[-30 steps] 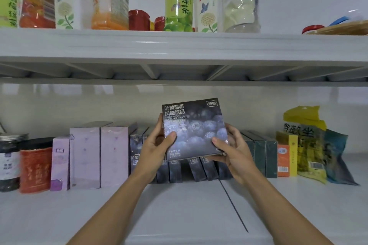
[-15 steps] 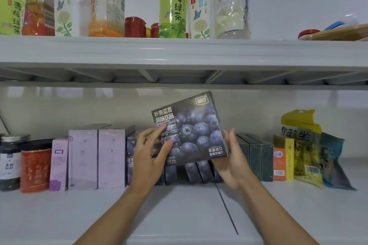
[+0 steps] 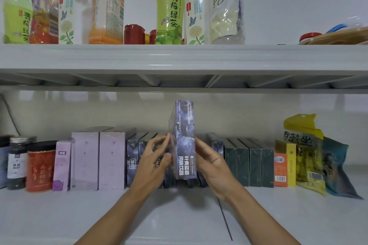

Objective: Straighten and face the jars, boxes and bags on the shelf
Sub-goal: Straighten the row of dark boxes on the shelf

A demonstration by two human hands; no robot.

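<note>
Blueberry box (image 3: 184, 141) being held upright, narrow spine toward camera, just above lower shelf (image 3: 59, 215). Box being pinched by left hand (image 3: 153, 163), fingers curled on left face; right hand (image 3: 212, 167) being pressed on right face, fingers wrapped behind. Behind, dark boxes (image 3: 249, 165) being lined up, purple boxes (image 3: 97, 159) at left.

On the lower shelf (image 3: 59, 215), the box (image 3: 184, 141) stands on end at the middle of the row; jars (image 3: 40, 169) far left, bags (image 3: 306, 153) far right of it.
</note>
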